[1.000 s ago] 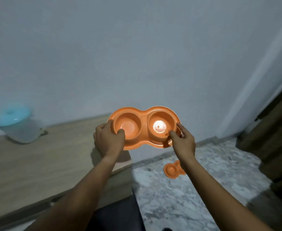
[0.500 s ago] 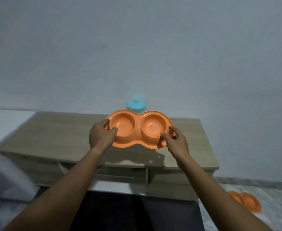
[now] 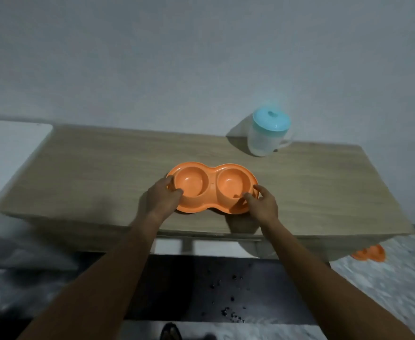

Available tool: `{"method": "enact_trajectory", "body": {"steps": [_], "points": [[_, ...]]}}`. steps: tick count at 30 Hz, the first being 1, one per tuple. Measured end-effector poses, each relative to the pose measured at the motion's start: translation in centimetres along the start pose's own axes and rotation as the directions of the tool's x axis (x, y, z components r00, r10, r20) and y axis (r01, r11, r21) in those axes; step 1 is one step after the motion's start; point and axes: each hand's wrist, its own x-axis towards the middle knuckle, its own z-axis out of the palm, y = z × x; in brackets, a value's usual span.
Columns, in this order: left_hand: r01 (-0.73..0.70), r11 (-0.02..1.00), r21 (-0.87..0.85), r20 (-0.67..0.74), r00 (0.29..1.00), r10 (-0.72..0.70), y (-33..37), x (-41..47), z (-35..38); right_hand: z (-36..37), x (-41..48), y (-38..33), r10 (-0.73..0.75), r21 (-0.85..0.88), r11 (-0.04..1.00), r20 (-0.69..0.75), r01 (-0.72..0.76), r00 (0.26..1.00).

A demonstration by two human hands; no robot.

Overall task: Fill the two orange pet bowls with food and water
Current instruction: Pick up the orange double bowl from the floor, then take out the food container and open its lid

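An orange double pet bowl [image 3: 211, 186] rests on a low wooden cabinet [image 3: 103, 173], near its front edge. Both of its cups look empty. My left hand [image 3: 162, 197] grips the bowl's left rim, thumb over the edge. My right hand [image 3: 261, 204] holds the right rim with fingers curled on it. A second orange double bowl [image 3: 369, 253] lies on the floor at the right, partly hidden by the cabinet's corner.
A translucent jug with a teal lid [image 3: 267, 133] stands at the back right of the cabinet top by the grey wall. A white surface [image 3: 7, 148] adjoins the cabinet's left end. A dark mat [image 3: 213, 288] with small dark bits lies on the marbled floor.
I carried the orange bowl from the air down onto the cabinet top while my view swung left and tilted down. Both hands have stayed on its rims.
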Motion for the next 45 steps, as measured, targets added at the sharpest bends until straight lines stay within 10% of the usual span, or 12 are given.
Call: {"method": "enact_trajectory", "body": {"steps": [14, 23, 33, 45], "points": [[-0.164, 0.986, 0.002, 0.203, 0.966, 0.160, -2.5, 3.0, 1.6, 2.0, 0.7, 1.2, 0.060, -0.030, 0.997, -0.182, -0.066, 0.981], [-0.311, 0.949, 0.056, -0.175, 0.932, 0.316, -11.4, -7.3, 3.3, 4.9, -10.5, 7.2, -0.099, 0.048, 0.993, -0.200, 0.110, 0.975], [-0.119, 0.992, 0.038, -0.088, 0.989, 0.122, -21.7, -6.2, 7.9, 15.5, -10.0, 15.5, -0.020, 0.007, 1.000, 0.106, 0.019, 0.994], [0.097, 0.949, -0.300, -0.120, 0.983, -0.138, -25.5, 6.6, 14.2, 25.2, 0.9, 17.3, -0.097, 0.326, 0.938, -0.083, 0.119, 0.992]]}}
